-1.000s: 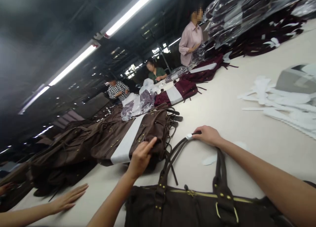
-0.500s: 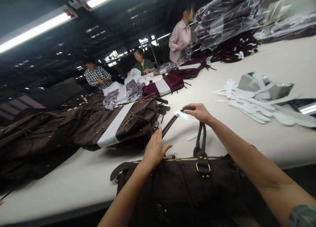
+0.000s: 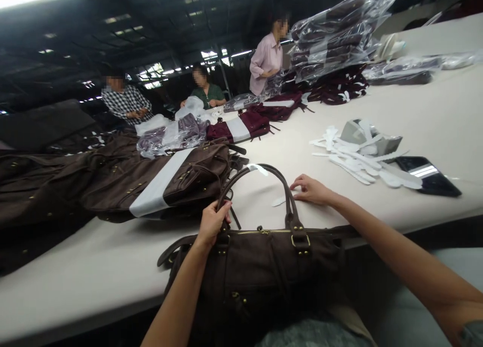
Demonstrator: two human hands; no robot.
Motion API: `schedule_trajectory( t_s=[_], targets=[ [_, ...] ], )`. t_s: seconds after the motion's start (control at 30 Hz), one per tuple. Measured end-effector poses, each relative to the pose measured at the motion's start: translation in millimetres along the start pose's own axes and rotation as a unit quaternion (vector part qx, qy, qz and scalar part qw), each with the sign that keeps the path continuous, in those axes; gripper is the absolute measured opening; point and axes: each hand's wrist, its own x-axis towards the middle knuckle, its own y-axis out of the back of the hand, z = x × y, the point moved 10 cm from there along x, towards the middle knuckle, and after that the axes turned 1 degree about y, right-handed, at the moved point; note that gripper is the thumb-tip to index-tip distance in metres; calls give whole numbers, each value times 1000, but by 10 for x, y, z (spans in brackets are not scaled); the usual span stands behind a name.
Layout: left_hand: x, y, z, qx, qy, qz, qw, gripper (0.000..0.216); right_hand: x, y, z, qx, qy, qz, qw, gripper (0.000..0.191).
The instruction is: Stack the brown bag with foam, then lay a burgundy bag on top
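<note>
A dark brown handbag (image 3: 264, 266) with brass fittings leans at the table's near edge, its two arched handles (image 3: 277, 173) standing up. A white scalloped strip (image 3: 259, 169) is wrapped around the top of the handles. My left hand (image 3: 212, 223) grips the handle's left leg low down, close to the zip. Just outside the right leg, my right hand (image 3: 312, 191) has its fingers bent but apart, their tips by a loose white strip (image 3: 279, 202) lying on the table. The strip's right end is hidden behind the handle and fingers.
Several brown bags (image 3: 158, 181) lie to the left, one banded in white. Maroon bags (image 3: 241, 125) and plastic-wrapped bags (image 3: 328, 40) lie farther back. At right are a pile of white strips (image 3: 358, 158) and a phone-like black tablet (image 3: 430, 176). Three people stand across the table (image 3: 415, 110).
My right hand has let go of the handle top and moved down beside the loose strip. My left hand has moved left and closed on the handle. The view has shifted right.
</note>
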Motion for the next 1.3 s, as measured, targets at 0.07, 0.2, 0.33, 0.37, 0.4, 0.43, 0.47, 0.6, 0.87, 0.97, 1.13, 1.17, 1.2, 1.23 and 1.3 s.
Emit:
schedule_trajectory(
  t_s=[0.07,0.2,0.33,0.37,0.4,0.43,0.47,0.6,0.87,0.97,1.13,1.17,1.2,1.23,1.3],
  targets=[
    [-4,-14,-7,1,1,4,1000,41,2,-44,-37,-64,-10,-11,998,28],
    [4,-15,-47,-3,-4,18,1000,39,31,-115,-86,-145,-61,-72,985,17],
    [-45,54,24,-34,-28,45,998,36,-1,-94,-129,-180,-42,-50,982,15],
    [-82,70,98,-48,-38,53,997,34,-11,-17,-106,-178,-41,-9,983,15],
    [-131,74,206,-67,-50,58,995,32,-25,89,-53,-173,-50,40,983,16],
    [-189,59,348,-90,-67,57,992,29,-43,207,27,-164,-69,87,980,18],
    [-253,23,516,-113,-87,51,988,27,-62,318,121,-154,-94,124,976,20],
    [-475,-198,1234,-178,-164,19,970,26,-161,680,186,-136,-108,192,966,29],
    [-287,-280,1660,-206,-205,68,954,29,-1326,812,100,219,-104,281,929,29],
    [-192,-313,1624,-205,-204,61,955,26,-1592,744,459,184,-174,292,922,36],
    [-367,-278,1632,-184,-200,72,960,19,-1345,858,402,83,-79,260,959,30],
    [-434,-251,1643,-172,-204,78,961,18,-1226,871,325,66,-52,252,964,28],
    [-500,-222,1650,-163,-206,83,961,16,-1088,866,253,46,-31,240,969,27],
    [-556,-200,1649,-155,-206,87,962,15,-935,839,198,23,-18,222,975,27],
    [-636,-175,1637,-147,-200,92,964,15,-608,737,178,-36,-29,177,983,35]
  ],
)
